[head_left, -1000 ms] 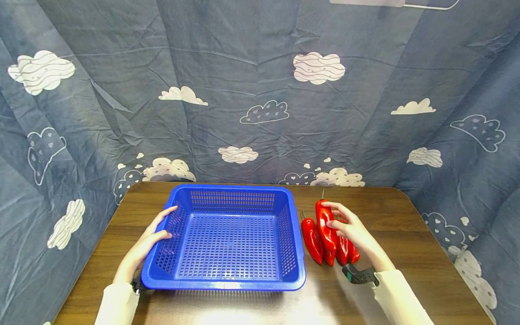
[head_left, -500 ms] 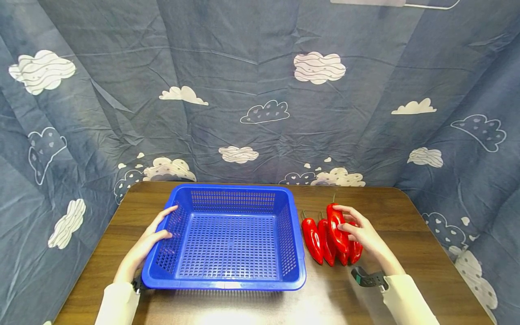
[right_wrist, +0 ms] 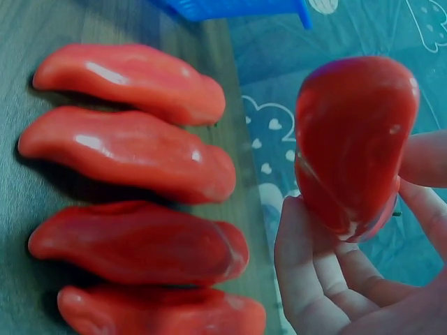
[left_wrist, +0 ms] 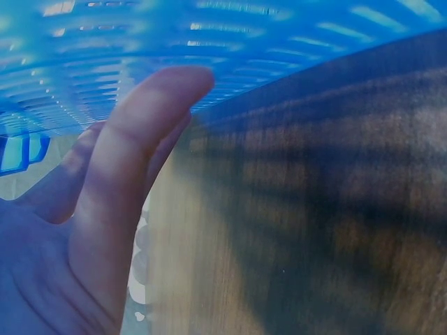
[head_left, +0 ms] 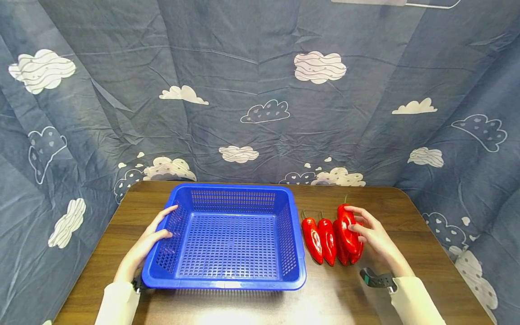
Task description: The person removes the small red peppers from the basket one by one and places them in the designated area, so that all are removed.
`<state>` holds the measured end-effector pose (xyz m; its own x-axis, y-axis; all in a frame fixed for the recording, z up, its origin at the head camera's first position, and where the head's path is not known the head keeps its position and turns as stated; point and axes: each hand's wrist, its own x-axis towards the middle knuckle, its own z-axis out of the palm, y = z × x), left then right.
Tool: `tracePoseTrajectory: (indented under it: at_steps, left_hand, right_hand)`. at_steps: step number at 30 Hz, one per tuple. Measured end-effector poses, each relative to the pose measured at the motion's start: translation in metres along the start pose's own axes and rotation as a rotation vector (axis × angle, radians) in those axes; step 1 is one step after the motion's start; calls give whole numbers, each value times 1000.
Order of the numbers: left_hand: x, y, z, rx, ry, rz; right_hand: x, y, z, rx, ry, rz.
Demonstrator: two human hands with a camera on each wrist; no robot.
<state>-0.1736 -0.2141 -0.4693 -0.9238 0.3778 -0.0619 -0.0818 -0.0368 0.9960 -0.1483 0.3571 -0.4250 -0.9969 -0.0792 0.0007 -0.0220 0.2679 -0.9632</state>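
A blue plastic basket (head_left: 229, 285) with mesh walls stands on the table. My left hand (head_left: 144, 241) grips its left side, with fingertips over the rim in the head view. In the left wrist view, a finger (left_wrist: 122, 153) lies against the basket's mesh (left_wrist: 272, 42) from outside. My right hand (head_left: 375, 237) holds a shiny red pepper (head_left: 347, 228) between thumb and fingers, stem pointing away. That pepper is raised above the others, as the right wrist view shows it (right_wrist: 356, 139) apart from the table. Several red peppers (head_left: 312, 239) lie side by side right of the basket.
The brown wooden table (head_left: 400, 221) ends at a rounded far edge. Behind it hangs a dark blue curtain (head_left: 260, 67) with cloud prints. Both wrists carry a black strap; the right strap (head_left: 375, 277) shows plainly.
My right hand has moved to the right with the held pepper, passing over the row and uncovering peppers on the left side. The left hand and the basket have stayed in place.
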Motion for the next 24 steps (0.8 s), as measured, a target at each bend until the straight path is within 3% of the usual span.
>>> tracePoseTrajectory:
  at_steps: [7,12,17,19,21,24]
  left_hand:
    - [0,0,0,8,2,8]
    - [0,0,0,8,2,11]
    - [0,0,0,-3,0,12]
    - [0,0,0,-9,-2,10]
    - [0,0,0,-11,-3,9]
    - [0,0,0,-13,-5,6]
  right_hand:
    - [1,22,-14,114,-44,-105]
    - [1,30,-22,114,-32,-95]
    - [18,90,-49,78,-4,-67]
    - [21,102,-56,58,3,-58]
    - [17,95,-54,69,8,-66]
    - [3,55,-39,70,28,-64]
